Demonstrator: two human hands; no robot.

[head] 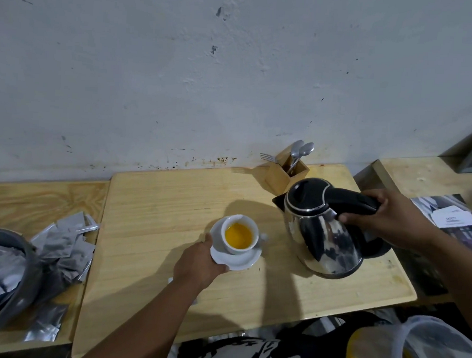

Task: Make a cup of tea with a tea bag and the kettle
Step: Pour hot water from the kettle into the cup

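A white cup (239, 235) full of yellow-orange liquid stands on a white saucer (241, 260) in the middle of the wooden table (159, 202). My left hand (199, 263) grips the saucer's near-left rim. To the right stands a steel kettle (322, 239) with a black lid, leaning slightly, spout towards the cup. My right hand (386, 216) is closed around its black handle. No tea bag shows in the cup. A black kettle base (376, 247) peeks out behind the kettle.
A wooden holder (285, 174) with spoons and a fork stands at the back by the wall. Several silver sachets (62, 241) and a grey bowl (8, 284) lie at the left. A printed leaflet (451, 220) lies right. A clear plastic container (425, 350) sits bottom right.
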